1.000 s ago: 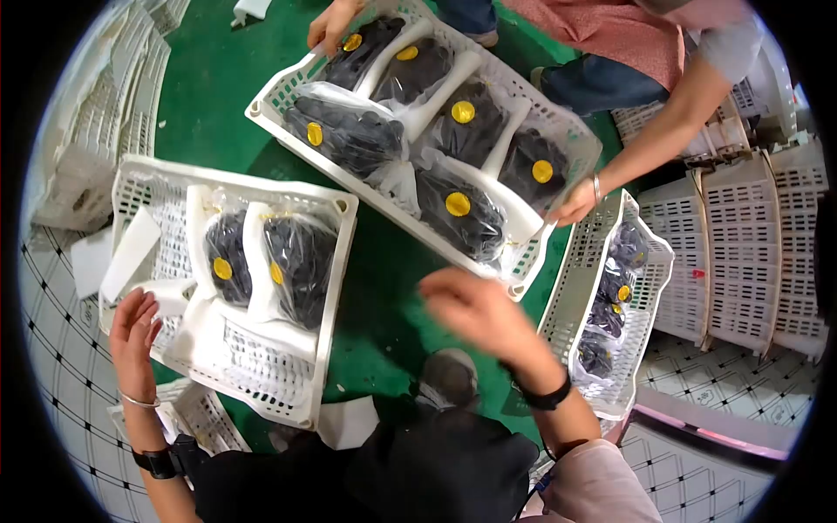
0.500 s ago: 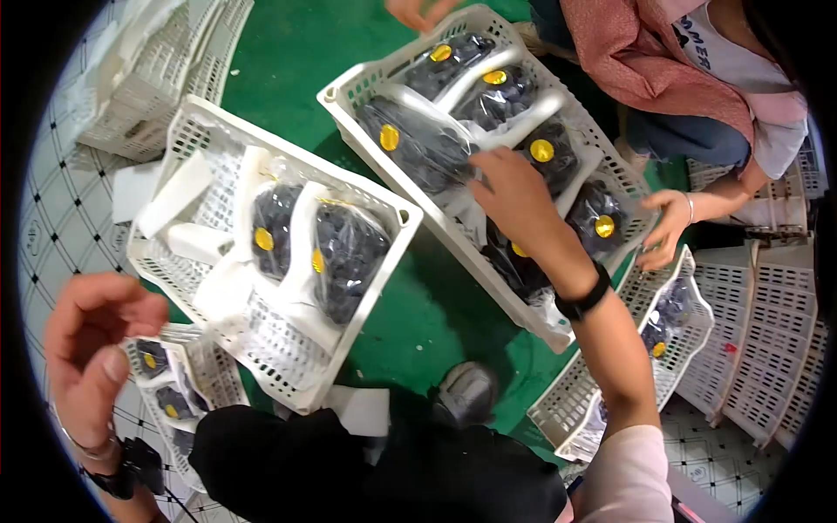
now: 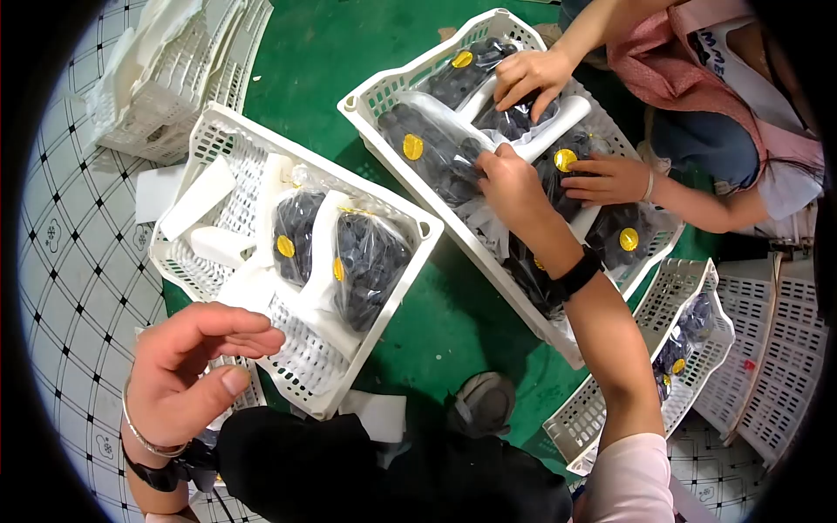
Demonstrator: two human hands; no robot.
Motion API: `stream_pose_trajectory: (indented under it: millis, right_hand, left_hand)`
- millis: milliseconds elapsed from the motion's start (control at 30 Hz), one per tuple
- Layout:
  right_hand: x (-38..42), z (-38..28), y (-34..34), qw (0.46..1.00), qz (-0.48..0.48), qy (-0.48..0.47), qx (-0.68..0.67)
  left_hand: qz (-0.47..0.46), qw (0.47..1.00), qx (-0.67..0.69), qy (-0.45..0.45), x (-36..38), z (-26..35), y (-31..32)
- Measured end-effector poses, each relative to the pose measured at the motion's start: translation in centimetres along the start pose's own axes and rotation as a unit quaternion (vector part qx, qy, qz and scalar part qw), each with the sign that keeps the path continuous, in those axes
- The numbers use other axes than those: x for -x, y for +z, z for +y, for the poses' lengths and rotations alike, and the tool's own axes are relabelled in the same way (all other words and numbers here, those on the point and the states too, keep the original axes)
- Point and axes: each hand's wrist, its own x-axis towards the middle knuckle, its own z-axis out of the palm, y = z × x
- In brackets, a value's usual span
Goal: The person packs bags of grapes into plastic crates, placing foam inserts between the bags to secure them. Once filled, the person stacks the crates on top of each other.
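Observation:
My left hand (image 3: 196,366) is raised at the lower left, fingers apart and curved, holding nothing, over the near side of the left white crate (image 3: 349,383). Two bags of dark grapes (image 3: 366,266) lie in that crate among white foam strips (image 3: 199,199). My right hand (image 3: 513,185) is over the right white crate (image 3: 397,170), its bent fingers at the edge of a bag of dark grapes with a yellow sticker (image 3: 427,148); what the fingertips hold is hidden. Several more stickered bags, parted by white foam, fill this crate.
Across the right crate kneels a co-worker in a pink garment (image 3: 641,65), both hands on its bags. Stacked white crates (image 3: 187,83) stand at upper left, more (image 3: 767,349) at right. A smaller crate (image 3: 575,427) with bags sits lower right.
My left hand has moved right, towards the left crate. My right hand's fingers are more bent. The co-worker's hands have come in over the bags. The whole view has shifted slightly.

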Motion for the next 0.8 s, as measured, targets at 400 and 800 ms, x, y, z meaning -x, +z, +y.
stream_pose_trajectory:
  millis: [400,800]
  right_hand:
    - [-3.2,-4.4,2.4,0.989,0.009,-0.145,0.009]
    - [-2.2,-4.0,2.5,0.993,0.030,-0.113,-0.024]
  left_hand:
    - [0.034,0.984,-0.165,-0.057,-5.1,-12.0,-5.7]
    - [0.038,0.989,-0.144,0.000,-4.2,-22.6,-2.3]
